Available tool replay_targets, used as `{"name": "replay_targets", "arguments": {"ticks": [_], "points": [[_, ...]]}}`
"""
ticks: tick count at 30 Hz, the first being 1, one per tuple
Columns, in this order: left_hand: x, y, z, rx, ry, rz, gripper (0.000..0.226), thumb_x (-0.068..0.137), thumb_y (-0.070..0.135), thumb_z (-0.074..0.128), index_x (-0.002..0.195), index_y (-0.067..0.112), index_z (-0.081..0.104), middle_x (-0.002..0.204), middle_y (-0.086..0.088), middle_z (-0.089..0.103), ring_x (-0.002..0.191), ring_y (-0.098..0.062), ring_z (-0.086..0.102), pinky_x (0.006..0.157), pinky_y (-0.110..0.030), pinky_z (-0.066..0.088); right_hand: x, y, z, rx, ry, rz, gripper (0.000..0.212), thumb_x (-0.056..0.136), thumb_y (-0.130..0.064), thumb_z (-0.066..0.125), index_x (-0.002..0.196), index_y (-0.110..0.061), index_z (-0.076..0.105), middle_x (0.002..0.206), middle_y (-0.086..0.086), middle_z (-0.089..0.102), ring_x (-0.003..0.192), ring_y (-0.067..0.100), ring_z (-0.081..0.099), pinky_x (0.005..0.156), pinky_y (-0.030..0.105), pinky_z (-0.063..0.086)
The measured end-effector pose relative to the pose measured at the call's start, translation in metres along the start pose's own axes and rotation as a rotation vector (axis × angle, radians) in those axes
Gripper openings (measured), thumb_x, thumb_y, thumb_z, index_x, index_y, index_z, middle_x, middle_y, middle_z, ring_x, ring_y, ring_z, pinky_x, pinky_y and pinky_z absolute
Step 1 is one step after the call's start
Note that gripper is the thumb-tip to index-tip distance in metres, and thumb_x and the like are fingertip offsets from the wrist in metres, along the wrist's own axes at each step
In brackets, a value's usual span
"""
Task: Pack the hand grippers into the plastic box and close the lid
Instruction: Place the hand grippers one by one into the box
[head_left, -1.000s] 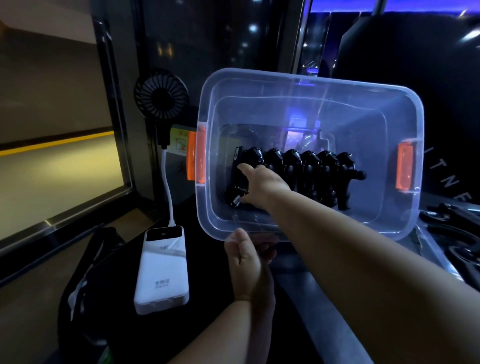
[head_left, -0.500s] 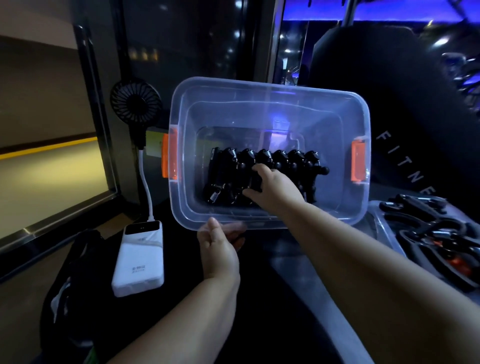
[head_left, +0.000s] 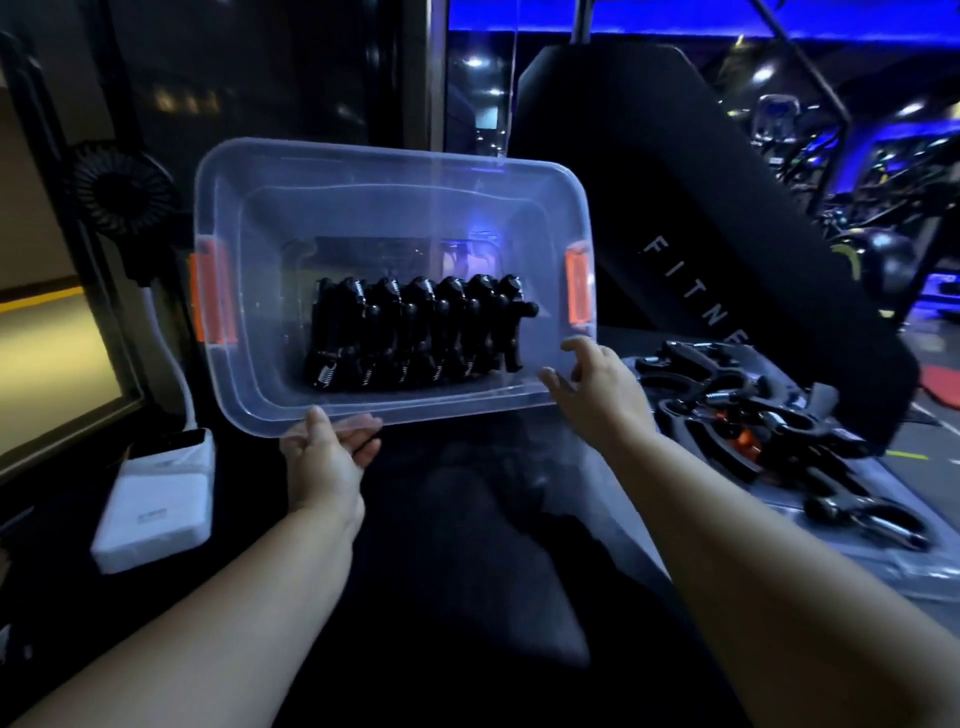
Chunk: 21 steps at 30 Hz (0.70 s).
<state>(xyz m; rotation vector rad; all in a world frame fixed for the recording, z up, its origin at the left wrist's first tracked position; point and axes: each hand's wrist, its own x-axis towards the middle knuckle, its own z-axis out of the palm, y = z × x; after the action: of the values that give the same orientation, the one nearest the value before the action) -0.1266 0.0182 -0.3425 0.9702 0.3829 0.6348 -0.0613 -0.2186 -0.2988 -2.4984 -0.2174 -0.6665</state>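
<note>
A clear plastic box (head_left: 249, 218) with orange side latches is tilted so that its opening faces me. Inside it, several black hand grippers (head_left: 415, 332) stand packed in a row along the bottom. My left hand (head_left: 324, 452) grips the box's near rim, thumb over the edge and fingers beneath. My right hand (head_left: 592, 384) is outside the box at its lower right corner, fingers loosely spread and holding nothing. More black hand grippers (head_left: 753, 431) lie in a pile on a clear lid (head_left: 914, 566) to the right.
A white power bank (head_left: 158, 509) lies at the left, cabled to a small black fan (head_left: 122, 192) standing behind it. A black padded bench marked FITNE (head_left: 691, 218) rises behind the box. A window frame runs along the far left.
My right hand has come out of the box and moved right to its corner. The left hand keeps its hold on the rim. The view has shifted right.
</note>
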Motion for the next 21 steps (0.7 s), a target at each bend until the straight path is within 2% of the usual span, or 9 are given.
{"name": "replay_targets", "arguments": {"ticks": [3, 5, 10, 15, 21], "points": [[0.003, -0.005, 0.001, 0.051, -0.051, 0.004, 0.021, 0.104, 0.032, 0.032, 0.112, 0.012, 0.036, 0.081, -0.009, 0.066, 0.07, -0.017, 0.066, 0.066, -0.028, 0.053, -0.015, 0.035, -0.016, -0.048, 0.028, 0.084, 0.043, 0.087, -0.048, 0.057, 0.122, -0.025, 0.051, 0.111, 0.005, 0.056, 0.104, 0.027, 0.056, 0.082, 0.034, 0.043], [0.005, -0.008, 0.001, 0.126, -0.1, 0.013, 0.026, 0.104, 0.03, 0.034, 0.117, 0.009, 0.04, 0.086, -0.009, 0.067, 0.072, -0.015, 0.066, 0.065, -0.026, 0.053, -0.027, 0.056, -0.025, -0.086, 0.022, 0.158, 0.046, 0.087, -0.051, 0.056, 0.125, -0.025, 0.05, 0.116, 0.005, 0.055, 0.108, 0.027, 0.055, 0.085, 0.036, 0.042], [0.0, -0.012, 0.002, 0.187, -0.134, 0.021, 0.027, 0.103, 0.029, 0.037, 0.115, 0.006, 0.046, 0.088, -0.008, 0.069, 0.076, -0.017, 0.067, 0.068, -0.028, 0.052, -0.042, 0.086, -0.043, -0.199, 0.063, 0.254, 0.046, 0.086, -0.053, 0.055, 0.121, -0.024, 0.052, 0.115, 0.006, 0.055, 0.113, 0.028, 0.05, 0.09, 0.039, 0.042], [-0.005, -0.009, 0.004, 0.17, -0.125, 0.018, 0.024, 0.103, 0.028, 0.036, 0.113, 0.008, 0.045, 0.088, -0.008, 0.068, 0.078, -0.018, 0.067, 0.071, -0.03, 0.053, -0.046, 0.099, -0.05, -0.403, -0.056, 0.419, 0.059, 0.085, -0.063, 0.051, 0.128, -0.023, 0.049, 0.127, 0.009, 0.049, 0.122, 0.03, 0.042, 0.096, 0.043, 0.035], [-0.002, -0.012, 0.004, 0.195, -0.119, 0.03, 0.03, 0.103, 0.029, 0.037, 0.117, 0.005, 0.047, 0.087, -0.006, 0.069, 0.075, -0.016, 0.068, 0.065, -0.026, 0.052, -0.046, 0.1, -0.044, -0.399, -0.144, 0.504, 0.062, 0.087, -0.067, 0.04, 0.128, -0.022, 0.049, 0.134, 0.009, 0.045, 0.123, 0.032, 0.041, 0.098, 0.046, 0.028]]}}
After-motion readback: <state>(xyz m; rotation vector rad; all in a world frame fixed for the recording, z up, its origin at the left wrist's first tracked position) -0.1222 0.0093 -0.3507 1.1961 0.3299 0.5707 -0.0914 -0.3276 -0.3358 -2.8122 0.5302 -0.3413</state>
